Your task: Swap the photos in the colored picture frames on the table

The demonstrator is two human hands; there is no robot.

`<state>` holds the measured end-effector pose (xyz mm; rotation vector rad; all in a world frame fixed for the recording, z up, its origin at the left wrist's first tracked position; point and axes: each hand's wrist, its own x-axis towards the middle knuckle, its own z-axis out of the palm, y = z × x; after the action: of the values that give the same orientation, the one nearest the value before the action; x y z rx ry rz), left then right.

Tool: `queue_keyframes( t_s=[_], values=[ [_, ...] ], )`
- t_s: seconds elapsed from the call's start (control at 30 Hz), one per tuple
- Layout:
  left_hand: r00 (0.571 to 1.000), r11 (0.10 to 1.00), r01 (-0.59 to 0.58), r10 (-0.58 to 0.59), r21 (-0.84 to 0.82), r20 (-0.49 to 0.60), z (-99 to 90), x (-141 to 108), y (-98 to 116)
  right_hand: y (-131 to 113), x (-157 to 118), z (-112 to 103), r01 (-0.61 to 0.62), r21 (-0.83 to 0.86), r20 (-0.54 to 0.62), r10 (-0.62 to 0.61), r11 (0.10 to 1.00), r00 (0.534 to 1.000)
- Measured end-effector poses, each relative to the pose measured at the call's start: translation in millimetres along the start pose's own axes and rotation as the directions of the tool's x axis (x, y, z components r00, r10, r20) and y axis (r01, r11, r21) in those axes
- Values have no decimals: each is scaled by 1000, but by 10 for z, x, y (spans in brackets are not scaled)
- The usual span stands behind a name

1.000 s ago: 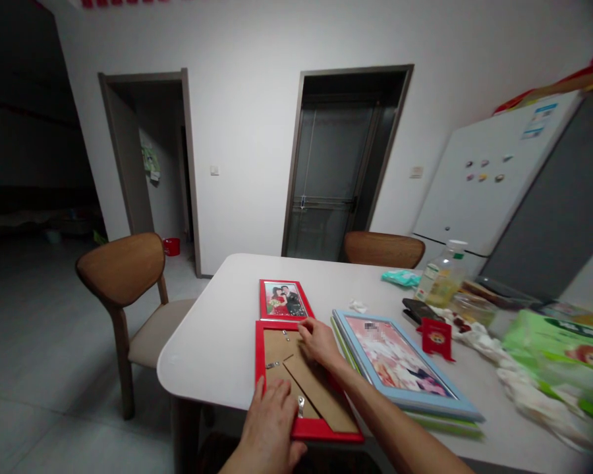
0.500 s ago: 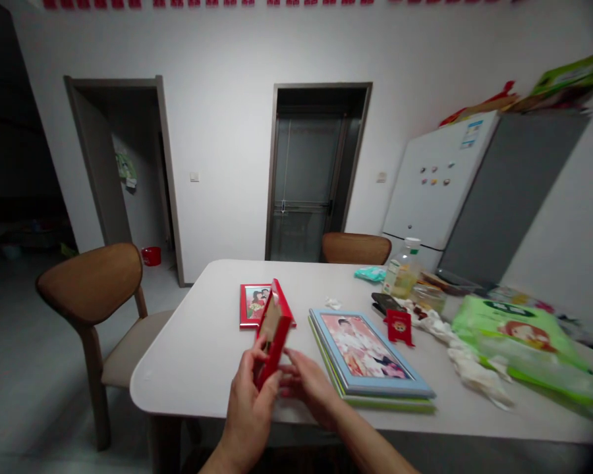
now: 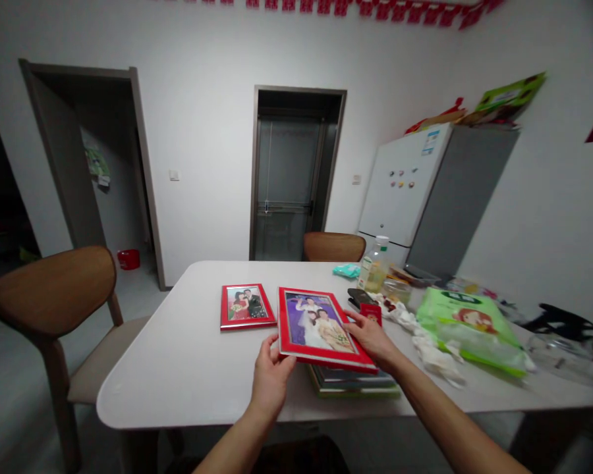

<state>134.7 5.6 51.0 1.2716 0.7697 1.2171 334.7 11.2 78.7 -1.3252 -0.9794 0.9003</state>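
Observation:
Between my two hands is a red picture frame [image 3: 321,357], face up and slightly tilted, with a wedding photo on a purple ground. My left hand [image 3: 271,372] grips its near left corner, thumb on the front edge. On the right side my right hand [image 3: 373,336] holds the edge, fingers over the border. Under the held frame lies a stack of larger picture frames [image 3: 356,390], mostly covered; I cannot tell whether they touch. To the left, a smaller red picture frame [image 3: 247,324] with a couple's photo lies flat on the white table [image 3: 192,368].
On the right are a phone [image 3: 360,299], a red card [image 3: 371,312], crumpled tissues [image 3: 435,355], a bottle [image 3: 374,266], a jar [image 3: 396,289] and a green tissue pack [image 3: 467,322]. A teal packet [image 3: 346,270] is farther back. Chairs [image 3: 54,289] stand left and behind.
The red picture frame has turned from on edge, back showing, to face up, and moved right over the stack. My right hand now grips its right side. The view has swung right.

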Motion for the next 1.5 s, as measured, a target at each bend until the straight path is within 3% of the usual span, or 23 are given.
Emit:
queue_keyframes(
  t_s=[0.13,0.23,0.33,0.47,0.57,0.63,0.73,0.83,0.97,1.07,1.23,1.4,1.5],
  values=[
    [994,978,-26,2,207,113,264,-32,-267,111,74,-284,24,-274,-92,-51,962,994],
    [989,941,-45,-6,335,150,345,-70,-341,266,125,-410,18,-432,-152,-93,902,984],
    [983,872,-64,-29,486,182,293,-87,-349,366,206,-531,35,-621,-115,-135,783,984],
    [986,719,-66,-58,692,155,32,68,-324,334,283,-511,64,-753,-91,-200,654,976],
    [994,572,-58,-42,818,99,-273,371,-310,274,230,-174,214,-776,-6,-346,594,938],
    [997,476,-51,-33,878,75,-489,603,-306,274,132,185,391,-731,162,-414,559,896],
    [997,357,-45,-49,933,67,-745,874,-298,344,-36,742,556,-629,378,-410,544,830],
    [995,271,-65,-55,960,83,-855,957,-266,430,-126,1122,620,-570,482,-392,539,783],
    [991,208,-113,-49,971,126,-870,685,-175,509,-104,1263,571,-629,421,-386,527,821],
    [988,189,-136,-46,972,147,-909,225,-85,578,-77,1214,511,-685,351,-379,519,856],
    [981,185,-185,-16,965,191,-924,-458,-38,714,-155,1157,489,-669,354,-339,560,872],
    [936,179,-349,29,920,350,-755,-490,-149,741,-231,1163,448,-605,314,-320,658,894],
    [923,153,-384,73,910,377,-695,-413,-123,670,-211,1124,380,-505,246,-294,775,924]
  ],
)
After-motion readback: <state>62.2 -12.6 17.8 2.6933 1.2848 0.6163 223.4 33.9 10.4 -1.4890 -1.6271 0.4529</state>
